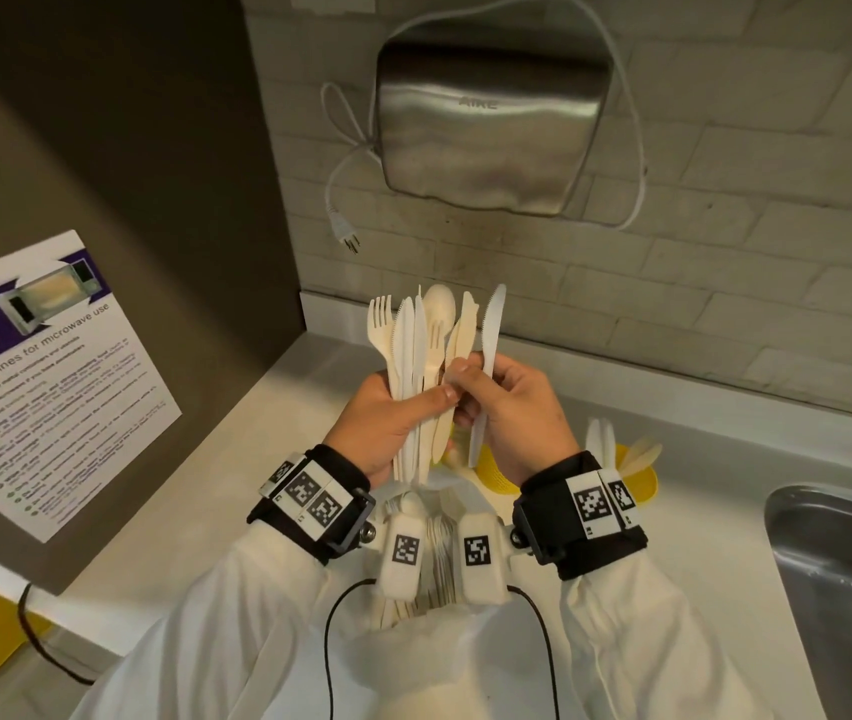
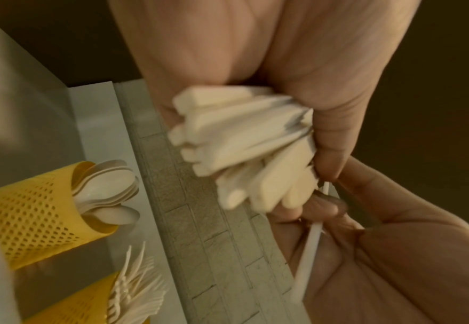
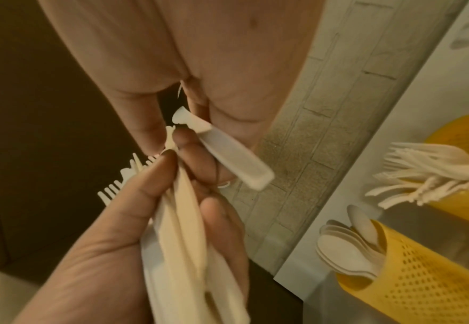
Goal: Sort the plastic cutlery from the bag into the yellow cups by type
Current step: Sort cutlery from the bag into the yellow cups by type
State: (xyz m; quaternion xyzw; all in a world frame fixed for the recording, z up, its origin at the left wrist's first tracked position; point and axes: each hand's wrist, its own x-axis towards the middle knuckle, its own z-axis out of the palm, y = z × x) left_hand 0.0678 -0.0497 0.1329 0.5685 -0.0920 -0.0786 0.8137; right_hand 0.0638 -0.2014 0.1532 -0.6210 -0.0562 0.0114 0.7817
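My left hand point(image 1: 393, 423) grips a mixed bundle of plastic cutlery point(image 1: 424, 350) upright above the counter: forks, knives and a spoon. My right hand point(image 1: 517, 407) pinches a single white knife point(image 1: 491, 330) beside the bundle, its fingertips touching the bundle's edge. The knife's handle point(image 3: 236, 155) shows in the right wrist view. Below the hands stand perforated yellow cups: one with spoons point(image 2: 33, 217), one with forks point(image 2: 89, 302), and one partly hidden at the right point(image 1: 639, 483) with pale cutlery in it. The white bag point(image 1: 439, 543) with more cutlery lies under my wrists, mostly hidden.
A steel hand dryer point(image 1: 486, 127) hangs on the brick wall, its unplugged cord point(image 1: 346, 236) dangling. A steel sink point(image 1: 839, 574) is at the right. A grey panel with a microwave notice point(image 1: 50, 366) bounds the white counter point(image 1: 216, 475) on the left.
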